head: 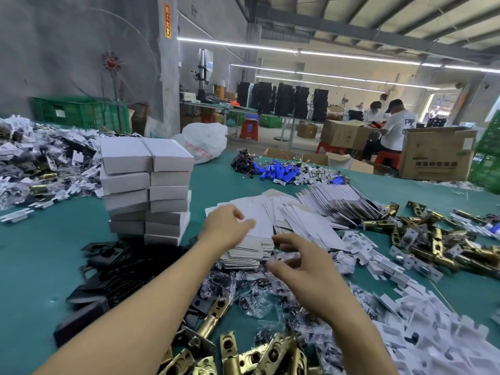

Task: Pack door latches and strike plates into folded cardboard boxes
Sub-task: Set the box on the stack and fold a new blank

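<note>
Flat box stack (244, 253) beneath left hand (226, 226)

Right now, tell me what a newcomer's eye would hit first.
The tall stack of folded white boxes stands left of centre on the green table. The left hand and right hand reach to the flat box blanks mid-table. At right lie heaped brass door latches.

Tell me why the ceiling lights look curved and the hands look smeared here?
Head view: the wide-angle lens bows the ceiling light strips; motion blur softens the left hand, the right hand and the black plates at lower left; lighting is even, with only faint shadows.
</note>
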The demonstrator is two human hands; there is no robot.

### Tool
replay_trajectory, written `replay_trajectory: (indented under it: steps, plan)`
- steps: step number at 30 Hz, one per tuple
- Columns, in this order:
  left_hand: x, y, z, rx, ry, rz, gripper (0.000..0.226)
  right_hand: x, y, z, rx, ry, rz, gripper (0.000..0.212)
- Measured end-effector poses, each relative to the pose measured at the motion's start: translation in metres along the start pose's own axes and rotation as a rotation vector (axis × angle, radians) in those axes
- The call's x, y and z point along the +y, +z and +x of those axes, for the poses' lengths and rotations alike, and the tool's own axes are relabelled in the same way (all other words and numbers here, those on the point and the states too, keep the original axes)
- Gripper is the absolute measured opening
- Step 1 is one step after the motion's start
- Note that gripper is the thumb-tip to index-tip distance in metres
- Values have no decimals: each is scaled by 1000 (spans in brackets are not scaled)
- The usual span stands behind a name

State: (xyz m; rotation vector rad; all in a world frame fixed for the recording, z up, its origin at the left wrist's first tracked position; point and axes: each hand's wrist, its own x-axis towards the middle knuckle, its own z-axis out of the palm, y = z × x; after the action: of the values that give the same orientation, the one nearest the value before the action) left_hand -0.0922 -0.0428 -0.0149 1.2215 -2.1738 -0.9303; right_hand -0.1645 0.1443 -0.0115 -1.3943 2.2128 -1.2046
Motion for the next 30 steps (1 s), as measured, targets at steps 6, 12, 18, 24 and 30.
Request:
replay_trajectory:
  steps: [6, 12, 18, 24, 30]
  plan:
    - [-14, 34, 3, -82, -163, 340, 96, 3, -1, 1, -6, 6, -20, 45]
    - [-17, 37, 2, 27, -210, 239, 97, 2, 0, 1, -43, 19, -44, 45]
    - [-19, 27, 1, 62, -175, 167, 40, 5, 1, 2, -58, 47, -51, 43]
    - [-8, 11, -36, 43, 112, -17, 28, 5, 3, 2, 60, 104, 51, 57]
    - [8, -1, -84, -107, 316, 66, 7, -13, -2, -1, 254, -114, 306, 114]
